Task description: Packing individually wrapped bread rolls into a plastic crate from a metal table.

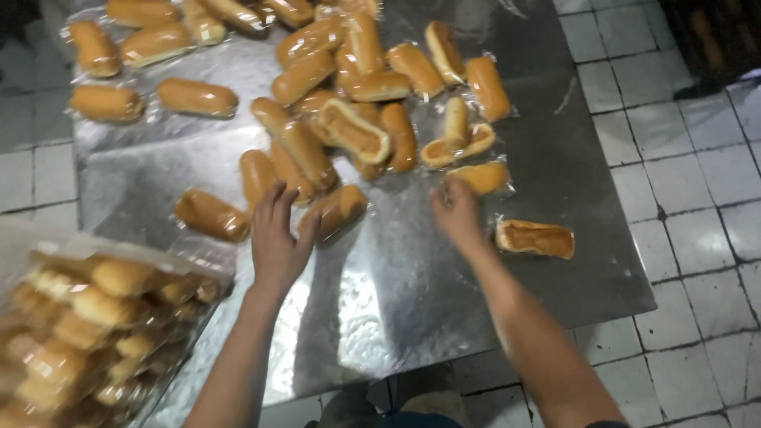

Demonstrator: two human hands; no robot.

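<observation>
The left hand (277, 242) is reaching over the shiny steel tabletop (412, 285), its grip spread, with the fingers fanned apart and the fingertips touching a golden-brown oblong bread roll in clear plastic wrap (337, 210) that is lying just right of them. A second wrapped brown roll (210, 215) is lying just left of this hand, apart from it. The right hand (457, 212) is resting further right, its grip curled together at the near edge of a pale golden wrapped roll (483, 177); whether the fingers are actually pinching the wrap cannot be told because of motion blur. A flat, split-looking wrapped roll (535, 238) is lying alone just right of the right wrist, near the right edge of the tabletop. Beyond both hands, a loose heap of wrapped rolls (349, 95) is spreading across the far middle of the tabletop, with more single rolls lying at the far left. At the near left, a large clear plastic bag filled with rolls (87, 325) is sitting on the tabletop corner. A white tiled floor (697, 198) is showing to the right.
</observation>
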